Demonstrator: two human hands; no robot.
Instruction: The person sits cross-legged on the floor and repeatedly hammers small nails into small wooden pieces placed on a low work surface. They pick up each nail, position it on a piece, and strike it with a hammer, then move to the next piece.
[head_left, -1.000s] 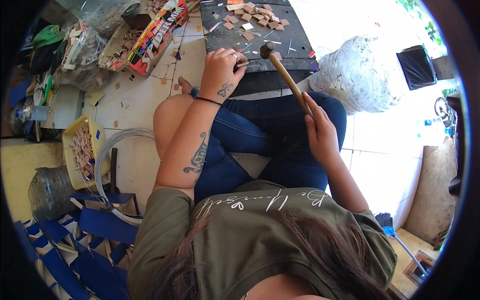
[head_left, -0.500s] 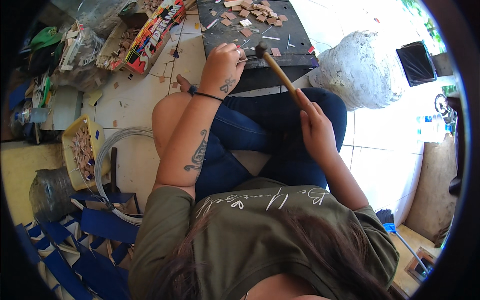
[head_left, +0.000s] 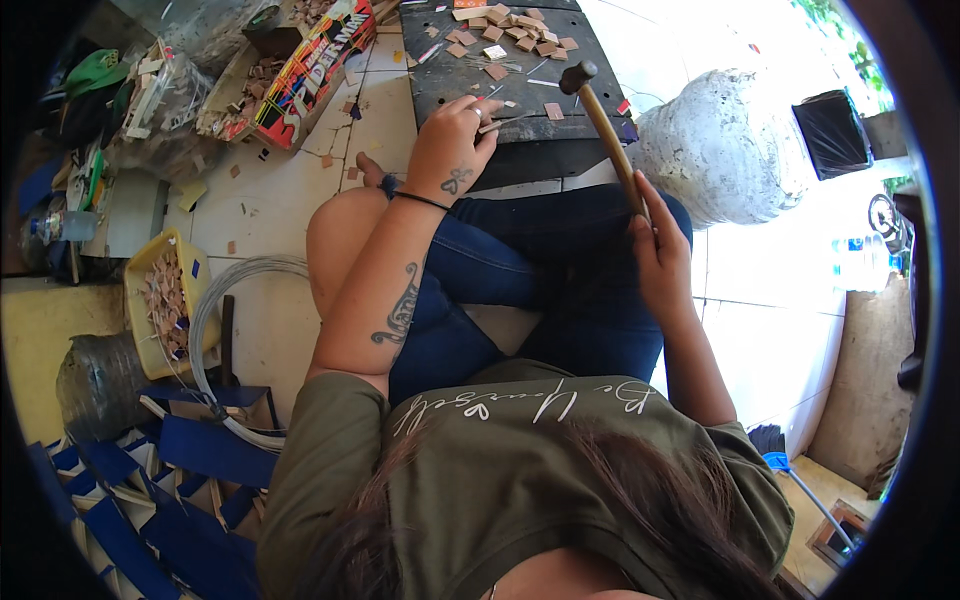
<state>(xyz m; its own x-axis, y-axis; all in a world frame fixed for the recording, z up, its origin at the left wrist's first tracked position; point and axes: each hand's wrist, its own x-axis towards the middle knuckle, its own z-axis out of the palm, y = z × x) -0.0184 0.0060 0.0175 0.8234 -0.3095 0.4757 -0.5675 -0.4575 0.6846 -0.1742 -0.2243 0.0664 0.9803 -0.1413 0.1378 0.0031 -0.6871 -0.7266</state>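
My right hand [head_left: 662, 252] is wrapped round the wooden handle of a hammer [head_left: 618, 142]. Its dark metal head is lifted over the right side of a low black work block [head_left: 590, 60]. At the block's near edge, my left hand [head_left: 452, 142] pinches a thin wire [head_left: 510, 122] between thumb and fingers; the wire's inner end is hidden by the fingers. Small brown square tiles [head_left: 497, 72] lie loose and heaped on the block, with several thin wire pieces [head_left: 515, 68] among them. A single tile [head_left: 554, 111] sits just right of the wire.
A yellow tub [head_left: 178, 345] of small pieces and a coil of wire [head_left: 207, 310] stand at the left. Blue boxes [head_left: 170, 530] are piled lower left. A colourful carton [head_left: 305, 85] lies far left. A large whitish wrapped bundle [head_left: 715, 150] is right of the block.
The hammer has moved to the right and its head has risen away from the wire. My right hand went right with it. My left hand shifted slightly right and nearer, still pinching the wire.
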